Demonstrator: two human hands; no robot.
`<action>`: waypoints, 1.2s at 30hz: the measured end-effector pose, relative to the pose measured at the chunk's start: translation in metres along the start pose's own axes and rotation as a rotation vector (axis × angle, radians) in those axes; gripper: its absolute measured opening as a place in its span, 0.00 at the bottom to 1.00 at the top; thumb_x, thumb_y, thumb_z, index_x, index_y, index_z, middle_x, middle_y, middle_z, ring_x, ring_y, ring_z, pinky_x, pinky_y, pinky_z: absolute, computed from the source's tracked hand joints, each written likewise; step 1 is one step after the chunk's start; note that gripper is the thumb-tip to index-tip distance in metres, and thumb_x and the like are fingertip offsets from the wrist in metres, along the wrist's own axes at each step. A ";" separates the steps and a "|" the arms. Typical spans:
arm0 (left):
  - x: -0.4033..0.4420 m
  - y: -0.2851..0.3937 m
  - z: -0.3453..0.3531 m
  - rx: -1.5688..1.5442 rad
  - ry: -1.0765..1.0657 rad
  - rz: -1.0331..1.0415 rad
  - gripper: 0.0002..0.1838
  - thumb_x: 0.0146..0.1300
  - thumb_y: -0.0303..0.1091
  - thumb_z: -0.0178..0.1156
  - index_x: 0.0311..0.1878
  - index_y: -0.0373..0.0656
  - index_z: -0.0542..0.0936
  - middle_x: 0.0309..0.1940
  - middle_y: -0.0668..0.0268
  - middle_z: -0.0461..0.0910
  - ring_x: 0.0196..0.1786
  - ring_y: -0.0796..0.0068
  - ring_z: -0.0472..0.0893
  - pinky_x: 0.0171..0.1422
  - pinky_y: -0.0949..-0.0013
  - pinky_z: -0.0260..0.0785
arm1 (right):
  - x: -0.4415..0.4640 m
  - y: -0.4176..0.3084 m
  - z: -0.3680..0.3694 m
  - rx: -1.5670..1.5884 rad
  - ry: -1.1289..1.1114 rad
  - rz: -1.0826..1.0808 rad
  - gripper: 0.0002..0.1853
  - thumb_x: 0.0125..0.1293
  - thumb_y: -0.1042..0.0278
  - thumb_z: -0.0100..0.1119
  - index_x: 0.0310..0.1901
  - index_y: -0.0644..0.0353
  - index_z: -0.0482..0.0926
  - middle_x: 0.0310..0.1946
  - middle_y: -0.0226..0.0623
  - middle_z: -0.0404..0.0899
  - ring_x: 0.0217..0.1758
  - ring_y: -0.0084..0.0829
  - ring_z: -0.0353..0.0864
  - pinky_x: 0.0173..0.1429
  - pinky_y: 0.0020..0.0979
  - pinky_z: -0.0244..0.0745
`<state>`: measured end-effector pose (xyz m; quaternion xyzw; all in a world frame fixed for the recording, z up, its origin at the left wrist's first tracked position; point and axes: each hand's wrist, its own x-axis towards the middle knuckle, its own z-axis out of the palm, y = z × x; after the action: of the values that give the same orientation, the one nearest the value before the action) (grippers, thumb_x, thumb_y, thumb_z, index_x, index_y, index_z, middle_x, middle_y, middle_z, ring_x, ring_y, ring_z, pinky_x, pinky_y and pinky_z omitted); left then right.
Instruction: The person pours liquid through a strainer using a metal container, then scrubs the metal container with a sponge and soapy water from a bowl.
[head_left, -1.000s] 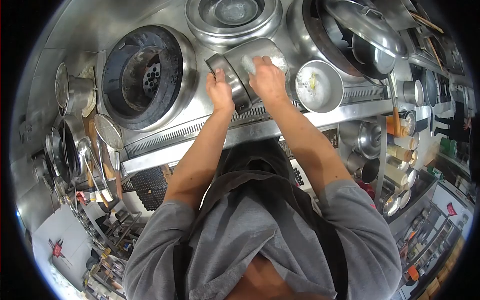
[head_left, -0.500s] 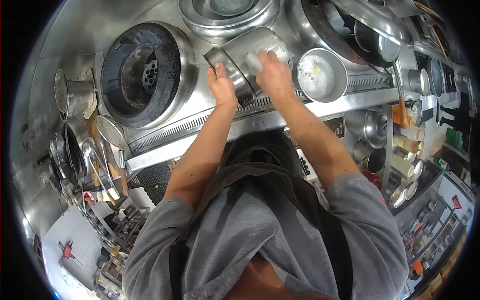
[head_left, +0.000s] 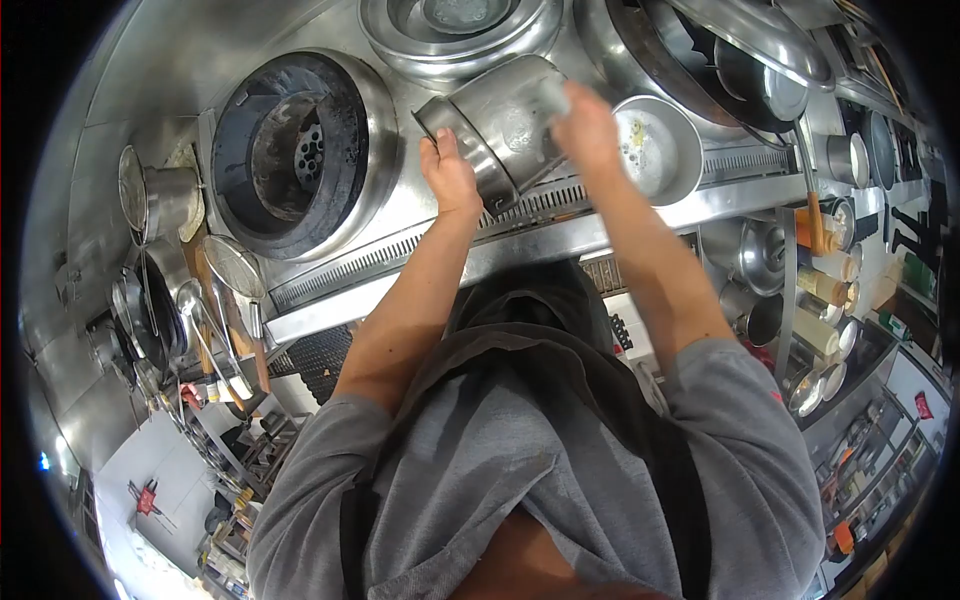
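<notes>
On the left, the left hand (head_left: 450, 178) has the fingers over the rim of the metal pot (head_left: 490, 108), and it seems clamped there. The forearm comes up from below, almost straight with the wrist. The pot lies on its side on the steel surface (head_left: 402, 205), between the burner (head_left: 380, 140) and the round pot (head_left: 697, 165). Its wide collar is toward the left hand, its base away to the right. I judge it stiff, moderately heavy and not fragile, but its wall looks wet, so it may slide or roll. The rim is the better place to hold; the smooth wall would give little grip.

Further right, the right hand (head_left: 588, 125) is blurred. Its fingers look closed on a pale pad (head_left: 552, 96), near the base end of the pot; whether the pad touches the metal I cannot tell. The pad is probably light and soft. This forearm reaches up and inward, passing near the round pot, which has white foam (head_left: 640, 150) inside.
</notes>
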<state>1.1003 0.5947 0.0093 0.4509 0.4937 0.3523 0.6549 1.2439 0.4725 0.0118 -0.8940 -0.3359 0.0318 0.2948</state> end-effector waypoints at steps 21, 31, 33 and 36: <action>0.012 -0.014 -0.004 0.060 -0.053 0.094 0.13 0.73 0.37 0.50 0.37 0.36 0.70 0.32 0.64 0.70 0.38 0.73 0.66 0.46 0.68 0.62 | -0.016 -0.056 -0.004 -0.076 -0.124 -0.008 0.17 0.53 0.71 0.63 0.46 0.55 0.77 0.42 0.48 0.80 0.43 0.50 0.83 0.48 0.46 0.79; 0.011 -0.011 -0.003 0.216 -0.005 0.175 0.15 0.72 0.38 0.50 0.37 0.33 0.70 0.33 0.58 0.71 0.38 0.65 0.68 0.47 0.63 0.62 | 0.001 -0.036 0.004 -0.143 -0.041 -0.013 0.18 0.54 0.72 0.59 0.48 0.53 0.77 0.42 0.46 0.80 0.43 0.51 0.83 0.47 0.49 0.77; 0.015 -0.016 -0.004 0.159 -0.031 0.156 0.15 0.72 0.38 0.50 0.36 0.33 0.69 0.32 0.58 0.70 0.38 0.65 0.67 0.47 0.63 0.62 | -0.011 -0.053 -0.001 -0.108 -0.120 -0.024 0.18 0.54 0.70 0.59 0.49 0.53 0.77 0.43 0.46 0.80 0.44 0.50 0.83 0.48 0.49 0.77; 0.015 -0.014 -0.005 0.112 -0.063 0.124 0.15 0.72 0.37 0.50 0.35 0.34 0.69 0.31 0.59 0.69 0.37 0.66 0.67 0.47 0.63 0.61 | -0.005 -0.035 0.003 -0.062 -0.047 -0.096 0.17 0.54 0.70 0.59 0.48 0.53 0.77 0.42 0.45 0.80 0.45 0.50 0.83 0.50 0.49 0.77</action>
<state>1.1001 0.6047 -0.0097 0.5275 0.4629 0.3497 0.6206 1.2193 0.4921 0.0275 -0.8847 -0.3858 0.0281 0.2602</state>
